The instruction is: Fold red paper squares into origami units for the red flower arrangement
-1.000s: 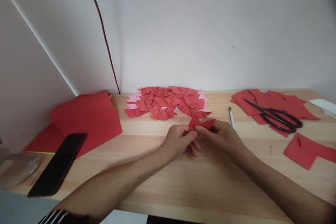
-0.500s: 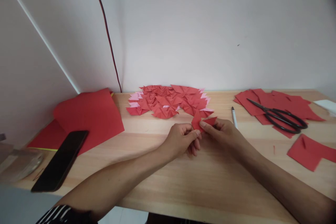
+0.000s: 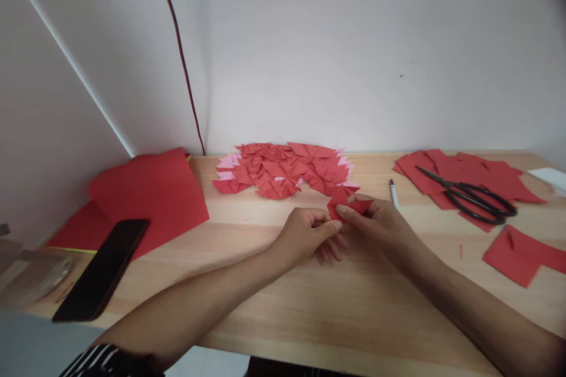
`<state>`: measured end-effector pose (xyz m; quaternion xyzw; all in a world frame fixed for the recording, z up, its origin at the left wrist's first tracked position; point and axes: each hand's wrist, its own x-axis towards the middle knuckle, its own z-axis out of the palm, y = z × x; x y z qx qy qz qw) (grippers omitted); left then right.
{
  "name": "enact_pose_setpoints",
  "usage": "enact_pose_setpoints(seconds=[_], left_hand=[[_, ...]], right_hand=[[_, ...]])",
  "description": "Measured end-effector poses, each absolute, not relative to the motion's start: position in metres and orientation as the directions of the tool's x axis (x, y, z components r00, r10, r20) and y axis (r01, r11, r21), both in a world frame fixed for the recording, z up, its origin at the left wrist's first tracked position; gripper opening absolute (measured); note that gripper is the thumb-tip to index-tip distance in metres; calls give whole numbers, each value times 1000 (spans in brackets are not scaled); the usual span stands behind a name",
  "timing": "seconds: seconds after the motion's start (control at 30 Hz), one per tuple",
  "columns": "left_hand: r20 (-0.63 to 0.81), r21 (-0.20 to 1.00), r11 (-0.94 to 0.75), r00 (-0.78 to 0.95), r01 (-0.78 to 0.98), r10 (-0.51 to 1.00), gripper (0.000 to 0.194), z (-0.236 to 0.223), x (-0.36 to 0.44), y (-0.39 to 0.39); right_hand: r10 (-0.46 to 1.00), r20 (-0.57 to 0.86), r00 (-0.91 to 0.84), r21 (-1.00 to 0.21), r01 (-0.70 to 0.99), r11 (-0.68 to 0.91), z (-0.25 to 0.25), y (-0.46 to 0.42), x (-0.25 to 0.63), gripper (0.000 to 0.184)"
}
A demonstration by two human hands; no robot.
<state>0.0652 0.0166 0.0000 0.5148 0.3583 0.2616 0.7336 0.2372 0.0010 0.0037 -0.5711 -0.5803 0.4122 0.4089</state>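
Observation:
Both my hands meet over the middle of the wooden table (image 3: 283, 300). My left hand (image 3: 309, 235) and my right hand (image 3: 378, 224) pinch a small folded piece of red paper (image 3: 349, 205) between thumbs and fingertips, just above the tabletop. Behind them lies a heap of folded red and pink paper pieces (image 3: 285, 169). Most of the held piece is hidden by my fingers.
A white pen (image 3: 393, 192) lies right of my hands. Black scissors (image 3: 473, 200) rest on cut red squares (image 3: 464, 179) at the right; another red piece (image 3: 522, 254) lies nearer. Large red sheets (image 3: 145, 197) and a black phone (image 3: 102, 269) are at the left.
The small red piece has been turned and pressed lower between my fingers. Both hands stay in the same spot; the view shifted slightly.

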Motion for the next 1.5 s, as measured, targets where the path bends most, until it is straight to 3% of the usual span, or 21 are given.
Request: enact_pose_setpoints(seconds=[0.33, 0.6, 0.87, 1.2, 1.5], left_hand=[[-354, 913, 407, 540, 23, 763, 11, 8, 65, 16], [-317, 933, 359, 558, 35, 767, 18, 9, 65, 17], [-249, 968, 231, 501, 97, 829, 21, 0, 62, 17], [-255, 959, 279, 574, 48, 778, 28, 3, 59, 18], [-235, 964, 263, 595, 42, 768, 38, -1, 60, 18]], right_hand=[[997, 73, -11, -918, 391, 72, 6, -6, 228, 31], [998, 63, -6, -900, 433, 59, 5, -1, 234, 32], [984, 67, -167, -885, 446, 136, 5, 2, 235, 35], [974, 55, -221, -893, 425, 147, 4, 4, 238, 36], [986, 32, -165, -897, 430, 101, -1, 5, 241, 39]])
